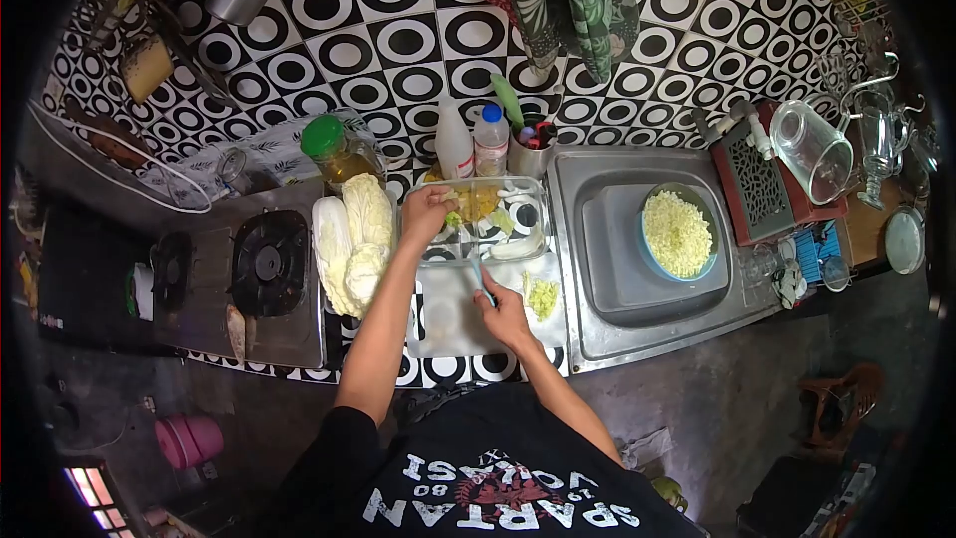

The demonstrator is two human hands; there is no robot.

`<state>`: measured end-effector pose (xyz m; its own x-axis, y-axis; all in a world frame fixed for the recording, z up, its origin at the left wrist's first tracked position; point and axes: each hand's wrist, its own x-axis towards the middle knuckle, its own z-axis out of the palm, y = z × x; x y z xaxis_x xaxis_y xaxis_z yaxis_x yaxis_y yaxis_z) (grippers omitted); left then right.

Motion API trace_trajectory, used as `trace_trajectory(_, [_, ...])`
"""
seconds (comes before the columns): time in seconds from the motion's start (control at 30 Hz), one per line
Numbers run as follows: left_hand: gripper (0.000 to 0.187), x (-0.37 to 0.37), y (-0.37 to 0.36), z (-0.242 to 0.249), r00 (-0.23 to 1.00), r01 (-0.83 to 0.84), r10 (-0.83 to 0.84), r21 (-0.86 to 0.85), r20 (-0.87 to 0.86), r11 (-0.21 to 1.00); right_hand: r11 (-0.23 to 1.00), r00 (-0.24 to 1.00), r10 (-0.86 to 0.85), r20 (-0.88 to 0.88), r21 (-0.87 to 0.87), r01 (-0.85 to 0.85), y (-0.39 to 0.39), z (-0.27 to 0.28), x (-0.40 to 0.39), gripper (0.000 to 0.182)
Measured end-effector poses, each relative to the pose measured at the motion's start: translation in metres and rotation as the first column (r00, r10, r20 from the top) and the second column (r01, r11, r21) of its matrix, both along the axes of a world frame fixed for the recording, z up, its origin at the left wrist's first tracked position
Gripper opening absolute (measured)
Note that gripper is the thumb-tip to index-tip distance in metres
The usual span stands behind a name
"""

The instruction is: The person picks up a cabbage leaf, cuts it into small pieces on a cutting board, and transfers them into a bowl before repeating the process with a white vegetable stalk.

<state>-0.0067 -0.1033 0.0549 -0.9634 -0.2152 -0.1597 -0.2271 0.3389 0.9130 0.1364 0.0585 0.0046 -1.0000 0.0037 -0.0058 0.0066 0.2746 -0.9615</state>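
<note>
My left hand (428, 214) is closed at the left side of a clear rectangular container (538, 224), pinching a small piece of green leaf. My right hand (501, 314) grips a knife (478, 277) with a blue handle, its blade pointing to the container. Inside the container lie leaf scraps (501, 220) and pale stem pieces (518, 245). Below it is a translucent cutting board (450, 317), with chopped greens (542, 299) at its right. Whole napa cabbages (366, 219) rest left of my left forearm.
A blue bowl of chopped pale cabbage (677, 234) sits in the sink (596, 331). Behind the container stand two bottles (455, 139) and a metal utensil cup (530, 159). A green-lidded jar (344, 161) and a gas stove (269, 264) are at the left.
</note>
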Motion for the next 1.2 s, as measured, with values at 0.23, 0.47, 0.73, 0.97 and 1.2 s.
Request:
trace_trajectory(0.23, [0.033,-0.005,-0.006,-0.012,1.000,0.005,-0.005,0.014,-0.017,1.000,0.993,0.987,0.117,0.108,0.023,-0.120,0.008,0.024,-0.002,0.047])
trace_trajectory(0.47, [0.031,0.001,0.000,0.016,0.951,0.206,-0.271,-0.350,-0.148,0.914,0.986,0.988,-0.061,0.145,-0.146,0.082,0.031,0.012,-0.003,0.047])
trace_trajectory(0.73, [0.024,-0.012,0.012,0.029,0.814,0.271,-0.525,-0.639,-0.247,0.720,0.986,0.982,0.133,0.134,-0.115,-0.118,0.054,0.021,-0.003,0.046])
trace_trajectory(0.97, [0.022,-0.007,0.014,0.025,0.799,0.334,-0.546,-0.569,-0.252,0.752,0.980,0.943,0.186,0.277,-0.121,-0.157,0.038,0.036,0.005,0.046])
trace_trajectory(1.2, [0.020,-0.007,0.017,0.024,0.798,0.299,-0.507,-0.517,-0.326,0.802,0.987,0.989,0.139,0.051,0.077,-0.143,0.024,0.018,0.011,0.049])
